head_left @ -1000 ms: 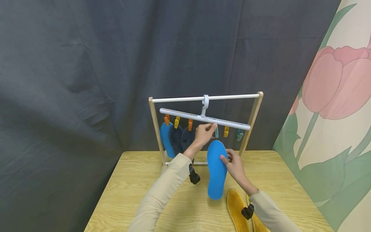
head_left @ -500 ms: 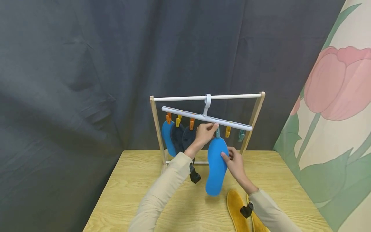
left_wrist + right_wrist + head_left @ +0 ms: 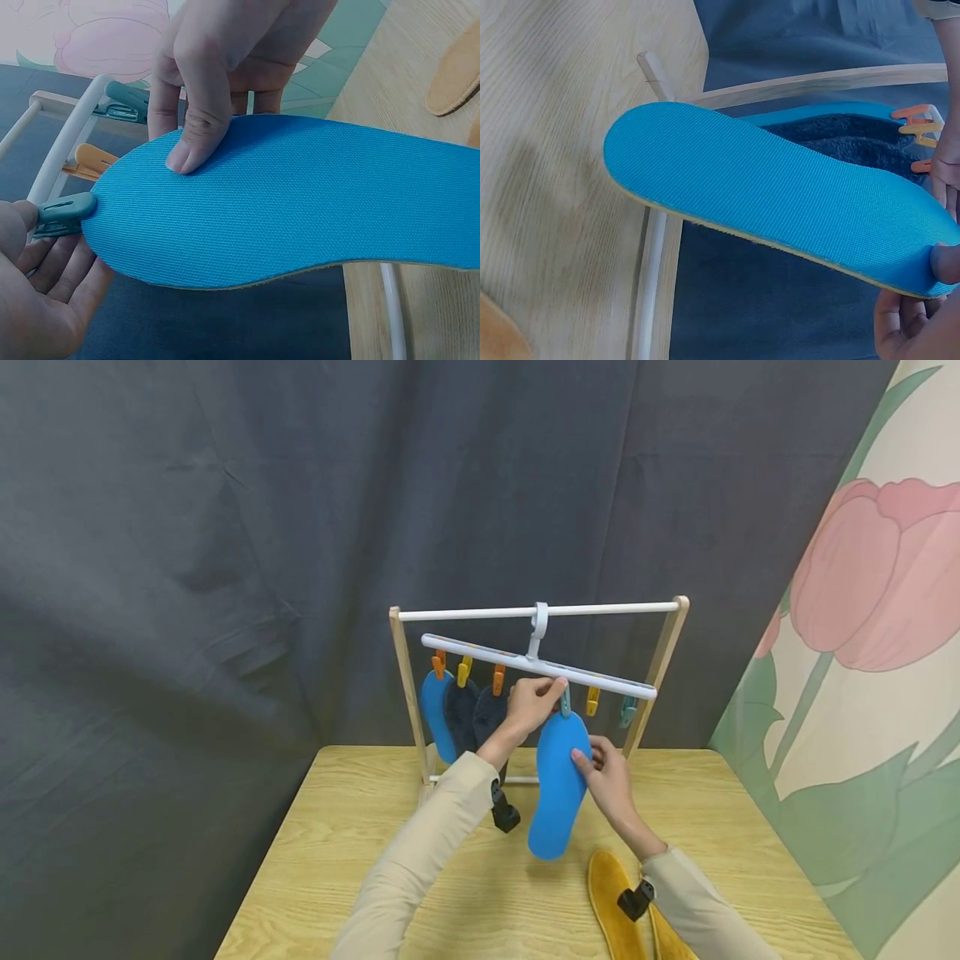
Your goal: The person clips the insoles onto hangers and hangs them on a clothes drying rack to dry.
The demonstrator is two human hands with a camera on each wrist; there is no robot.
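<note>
A blue insole (image 3: 558,785) hangs at a slight tilt in front of the drying rack, its edge pinched between the thumb and fingers of my right hand (image 3: 609,777). My left hand (image 3: 531,702) pinches a teal clip (image 3: 66,210) under the white hanger (image 3: 480,652). In the left wrist view the clip's tip meets the rounded top end of the insole. Left of my hands, another blue insole (image 3: 437,718) and two dark fuzzy insoles (image 3: 458,718) hang from orange and yellow clips (image 3: 465,672).
To the right on the hanger are a yellow clip (image 3: 592,702) and a second teal clip (image 3: 627,712). The hanger slopes down rightward from the rack's white rail (image 3: 465,615). Two mustard insoles (image 3: 615,902) lie on the wooden table (image 3: 337,860), partly behind my right forearm.
The blue insole has risen a little, bringing its top end up to the teal clip, and its lower end has swung left. My left hand stays at the clip.
</note>
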